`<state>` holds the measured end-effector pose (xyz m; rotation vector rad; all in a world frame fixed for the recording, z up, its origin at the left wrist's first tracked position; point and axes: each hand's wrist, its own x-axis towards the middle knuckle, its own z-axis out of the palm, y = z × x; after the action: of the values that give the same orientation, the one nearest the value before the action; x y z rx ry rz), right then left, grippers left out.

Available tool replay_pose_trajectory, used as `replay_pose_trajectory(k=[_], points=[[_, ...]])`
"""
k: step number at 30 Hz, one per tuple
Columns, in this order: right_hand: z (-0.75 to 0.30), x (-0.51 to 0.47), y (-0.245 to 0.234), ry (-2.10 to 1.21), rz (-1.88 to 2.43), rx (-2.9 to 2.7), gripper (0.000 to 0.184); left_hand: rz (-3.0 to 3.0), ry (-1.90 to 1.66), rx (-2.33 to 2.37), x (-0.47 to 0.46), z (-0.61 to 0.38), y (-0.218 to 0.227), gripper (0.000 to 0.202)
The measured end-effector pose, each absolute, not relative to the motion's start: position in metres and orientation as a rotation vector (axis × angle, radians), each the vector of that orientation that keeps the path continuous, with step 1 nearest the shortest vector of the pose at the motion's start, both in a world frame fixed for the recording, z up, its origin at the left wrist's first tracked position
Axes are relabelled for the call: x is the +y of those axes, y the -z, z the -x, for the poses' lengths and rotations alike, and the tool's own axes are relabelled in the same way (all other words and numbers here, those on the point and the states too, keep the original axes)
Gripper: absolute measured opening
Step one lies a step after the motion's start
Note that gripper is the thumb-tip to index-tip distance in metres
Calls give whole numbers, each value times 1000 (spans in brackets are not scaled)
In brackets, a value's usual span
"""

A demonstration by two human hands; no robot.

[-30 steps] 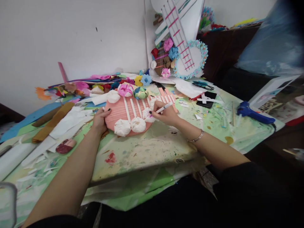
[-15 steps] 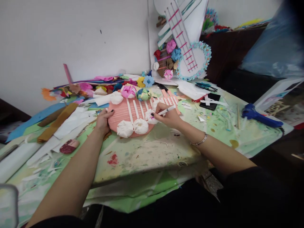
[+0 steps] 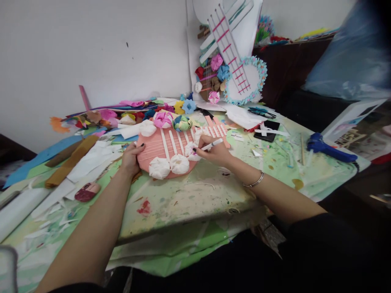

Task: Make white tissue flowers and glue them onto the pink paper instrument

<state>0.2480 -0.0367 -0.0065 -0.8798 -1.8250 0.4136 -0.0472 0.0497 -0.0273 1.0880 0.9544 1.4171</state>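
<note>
A pink paper guitar (image 3: 149,147) with white strips and strings lies tilted at the table's near middle. My left hand (image 3: 130,158) grips its left edge, thumb on top and the other fingers mostly hidden beneath. In my right hand (image 3: 214,151) is a white marker pen (image 3: 213,144), its tip down at a white paper flower (image 3: 191,149) that shows some purple. Two more white paper flowers (image 3: 179,163) sit along the near edge. At the far edge are a pink-and-white flower (image 3: 163,119) and a green-and-blue one (image 3: 182,123).
A blue glue gun (image 3: 330,147) lies on the right, past a black phone-like slab (image 3: 266,131) with white strips on it. Coloured paper flowers (image 3: 106,116) pile up at the back. Paper rolls (image 3: 71,160) and scraps cover the left. Decorated paper instruments (image 3: 233,69) lean on the wall.
The view has shifted slightly, so most things sit a little further left. My right hand keeps the marker at the same white flower; my left hand still holds the guitar.
</note>
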Motion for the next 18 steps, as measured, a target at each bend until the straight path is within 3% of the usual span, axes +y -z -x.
replay_pose_trajectory(k=[11,18], points=[[-257,-41,0,-437,824,-1733,16,-1089,-1427,930,50,47,28,28],[-256,-45,-2,-395,832,-1692,25,-1093,-1423,927,49,47,27,28]])
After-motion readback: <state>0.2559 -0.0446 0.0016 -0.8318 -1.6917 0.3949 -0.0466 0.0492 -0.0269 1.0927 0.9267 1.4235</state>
